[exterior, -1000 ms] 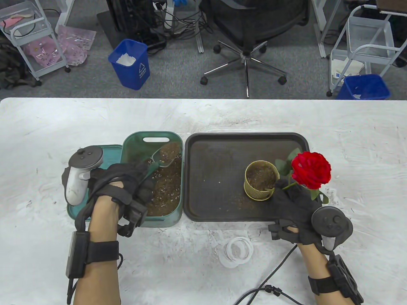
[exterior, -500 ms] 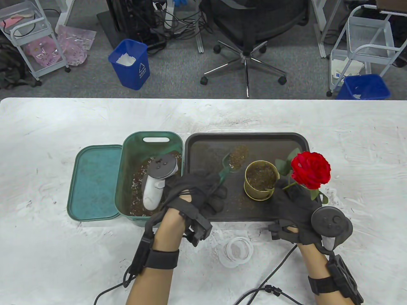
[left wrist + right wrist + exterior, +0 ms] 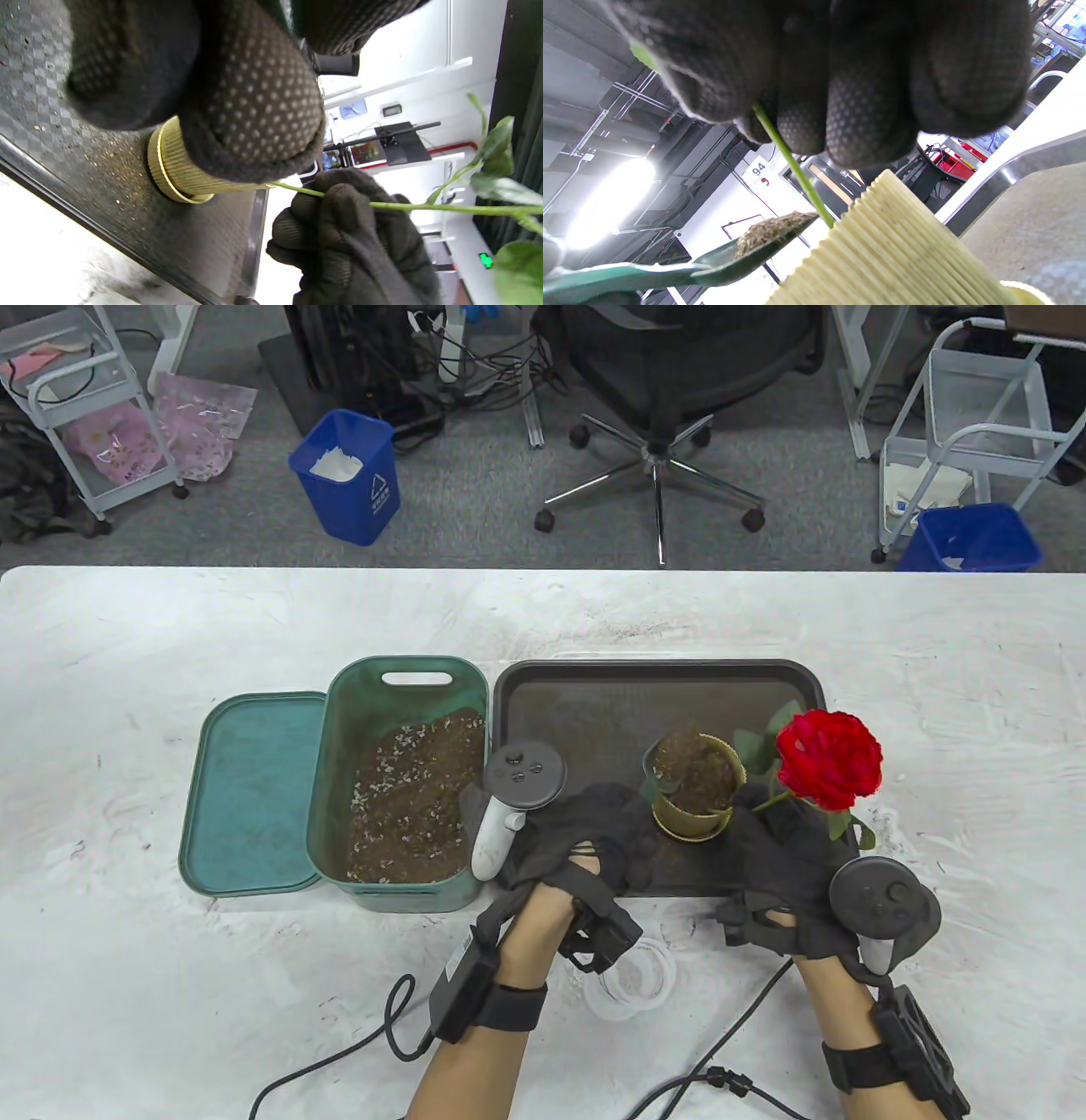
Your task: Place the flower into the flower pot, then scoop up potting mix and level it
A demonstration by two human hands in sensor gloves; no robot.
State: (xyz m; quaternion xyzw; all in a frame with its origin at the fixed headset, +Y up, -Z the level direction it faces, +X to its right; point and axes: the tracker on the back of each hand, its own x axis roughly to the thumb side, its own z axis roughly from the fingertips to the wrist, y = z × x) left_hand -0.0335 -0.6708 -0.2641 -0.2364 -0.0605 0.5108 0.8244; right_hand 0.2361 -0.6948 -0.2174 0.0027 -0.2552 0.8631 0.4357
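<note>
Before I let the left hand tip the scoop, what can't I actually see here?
- Stem end inside the pot: hidden by soil and rim in every view.
- Scoop handle grip: table view, covered by the left hand; cut off in the right wrist view.
- Soil level in the pot: wrist views see only its ribbed wall.
- Right hand fingertips on the stem: table view, hidden.
</note>
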